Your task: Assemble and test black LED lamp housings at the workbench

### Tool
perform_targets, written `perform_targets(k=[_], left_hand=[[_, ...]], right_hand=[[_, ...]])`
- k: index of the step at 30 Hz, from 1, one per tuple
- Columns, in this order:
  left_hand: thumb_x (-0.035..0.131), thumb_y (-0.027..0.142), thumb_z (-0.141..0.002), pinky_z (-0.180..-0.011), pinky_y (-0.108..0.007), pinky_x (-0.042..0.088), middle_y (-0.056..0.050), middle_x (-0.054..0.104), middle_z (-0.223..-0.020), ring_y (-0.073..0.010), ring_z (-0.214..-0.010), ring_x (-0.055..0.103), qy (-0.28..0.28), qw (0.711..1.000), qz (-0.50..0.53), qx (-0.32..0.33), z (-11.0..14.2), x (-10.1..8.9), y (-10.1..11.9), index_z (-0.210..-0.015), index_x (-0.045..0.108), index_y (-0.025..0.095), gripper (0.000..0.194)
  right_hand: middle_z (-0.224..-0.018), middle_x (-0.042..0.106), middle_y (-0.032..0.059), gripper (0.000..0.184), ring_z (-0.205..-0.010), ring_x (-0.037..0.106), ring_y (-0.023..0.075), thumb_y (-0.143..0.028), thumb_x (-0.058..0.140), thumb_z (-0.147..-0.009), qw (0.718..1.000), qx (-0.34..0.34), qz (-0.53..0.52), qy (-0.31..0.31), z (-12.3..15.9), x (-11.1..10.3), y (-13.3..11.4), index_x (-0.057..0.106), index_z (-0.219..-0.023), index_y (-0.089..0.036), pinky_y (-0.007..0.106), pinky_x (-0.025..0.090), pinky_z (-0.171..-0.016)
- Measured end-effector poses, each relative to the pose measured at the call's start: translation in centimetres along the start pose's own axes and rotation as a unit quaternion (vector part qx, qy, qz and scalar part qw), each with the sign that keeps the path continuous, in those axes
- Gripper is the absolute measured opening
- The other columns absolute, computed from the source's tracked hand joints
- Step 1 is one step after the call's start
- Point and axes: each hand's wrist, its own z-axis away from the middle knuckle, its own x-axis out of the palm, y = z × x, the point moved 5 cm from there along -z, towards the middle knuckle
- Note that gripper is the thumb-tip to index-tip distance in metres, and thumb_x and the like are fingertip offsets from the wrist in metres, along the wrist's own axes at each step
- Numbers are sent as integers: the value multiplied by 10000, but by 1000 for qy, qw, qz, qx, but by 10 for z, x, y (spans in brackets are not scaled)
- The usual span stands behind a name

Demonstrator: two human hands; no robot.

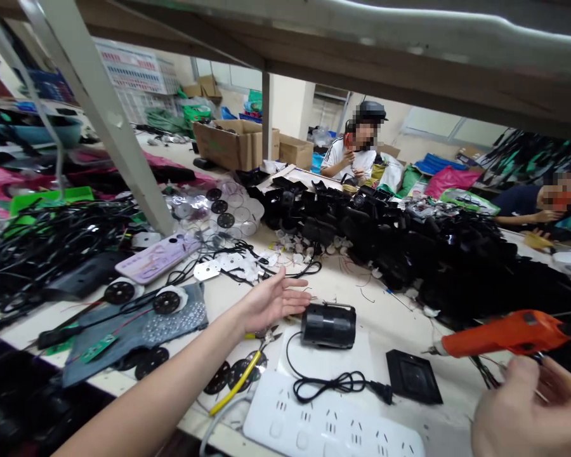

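Note:
My left hand (275,299) is stretched out with its fingers apart and palm partly up, holding nothing. Its fingertips reach the left end of a black cylindrical device (330,325), which lies on its side with a thin cord running to a plug (379,391). At the right edge, my right hand (528,412) has thumb and fingers curled at the underside of an orange electric screwdriver (504,333), whose bit points left; part of the grip is hidden. Between the screwdriver and the device lies a square black plastic piece (415,376).
A white power strip (333,419) lies at the front, beside yellow-handled cutters (238,384). Black plastic parts (385,235) are heaped behind. A purple phone (158,257) and black cables (52,260) lie left. A shelf post (109,120) rises there. Two people sit beyond the bench.

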Motion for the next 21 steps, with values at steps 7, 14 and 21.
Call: perform_targets(k=[7, 14, 21], left_hand=[[405, 719, -824, -892, -354, 472, -183, 680, -1109, -263, -1018, 631, 73, 970, -224, 60, -30, -14, 9, -1116, 617, 95, 722], [504, 573, -838, -926, -313, 412, -99, 717, -1098, -251, -1041, 617, 31, 882, -457, 111, -21, 1, 28, -988, 715, 139, 505], [483, 168, -780, -756, -317, 430, -70, 700, -828, -234, -812, 627, 57, 752, -647, 113, 31, -15, 42, -830, 691, 149, 215]], right_hand=[[-762, 656, 38, 170, -699, 644, 158, -123, 499, -861, 778, -285, -142, -542, 168, 59, -135, 650, -889, -195, 249, 546, -631], [-848, 709, 188, 267, -815, 689, 288, -33, 582, -709, 515, -360, 87, -773, 266, 97, -172, 690, -954, -41, 352, 567, -663], [-1020, 655, 245, 291, -876, 646, 311, -45, 590, -714, 483, -375, 106, -784, 267, 91, -164, 681, -989, -16, 394, 554, -714]])
